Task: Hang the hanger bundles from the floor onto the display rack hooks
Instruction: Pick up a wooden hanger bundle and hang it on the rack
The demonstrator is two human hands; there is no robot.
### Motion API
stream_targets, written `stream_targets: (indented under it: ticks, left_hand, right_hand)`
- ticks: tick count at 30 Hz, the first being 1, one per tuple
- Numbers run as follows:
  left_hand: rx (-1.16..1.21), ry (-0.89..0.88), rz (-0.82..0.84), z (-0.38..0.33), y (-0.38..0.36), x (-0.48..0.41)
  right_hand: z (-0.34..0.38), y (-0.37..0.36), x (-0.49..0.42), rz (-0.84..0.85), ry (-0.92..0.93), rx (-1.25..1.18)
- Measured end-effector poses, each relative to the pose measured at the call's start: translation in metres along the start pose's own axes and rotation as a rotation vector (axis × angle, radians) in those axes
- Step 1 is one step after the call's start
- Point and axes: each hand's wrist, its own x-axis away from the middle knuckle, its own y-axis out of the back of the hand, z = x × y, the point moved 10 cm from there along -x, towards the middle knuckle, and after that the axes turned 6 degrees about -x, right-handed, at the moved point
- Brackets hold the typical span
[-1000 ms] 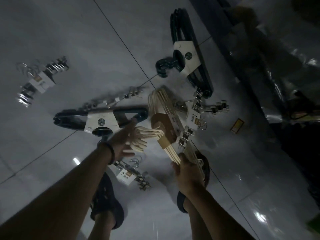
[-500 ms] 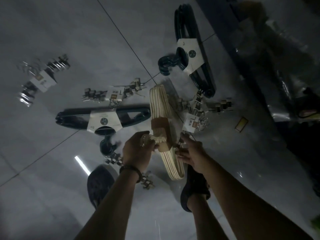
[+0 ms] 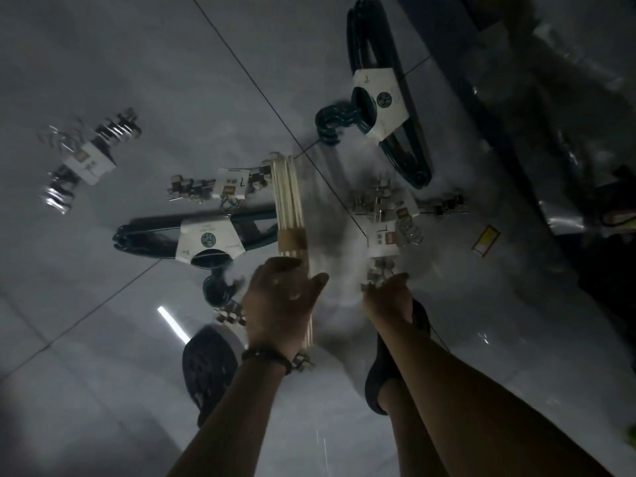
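Mid-frame, the left hand (image 3: 280,299) grips the wooden hanger bundle (image 3: 290,204) while the right hand (image 3: 389,299) pinches the clip-hanger bundle (image 3: 385,232) only by its end, so it could slip free.

1 wooden bundle (image 3: 290,208), 2 dark plastic bundles (image 3: 389,98), 4 clip bundles (image 3: 230,184) (blurred).

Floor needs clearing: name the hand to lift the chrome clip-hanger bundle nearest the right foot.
Right: the right hand holds the chrome clip-hanger bundle; the left hand grips the pale wooden hanger bundle.
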Motion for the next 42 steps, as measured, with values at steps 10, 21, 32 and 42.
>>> stream_targets:
  ticks: [10, 21, 32, 42]
  left_hand:
    - [0.732, 0.712, 0.350, 0.071, -0.100, -0.014]
    - [-0.609, 0.538, 0.272, 0.245, 0.020, -0.126]
    - [-0.584, 0.254, 0.545, 0.172, -0.018, -0.062]
    - [-0.243, 0.210, 0.412, 0.043, -0.016, 0.001]
  right_hand:
    - [-0.005, 0.001, -0.003, 0.495, -0.218, -0.912]
    - [0.014, 0.014, -0.091, -0.029, 0.180, 0.085]
    - [0.054, 0.015, 0.018, -0.207, 0.444, 0.224]
    - [0.111, 0.035, 0.139, 0.362, 0.615, -0.227]
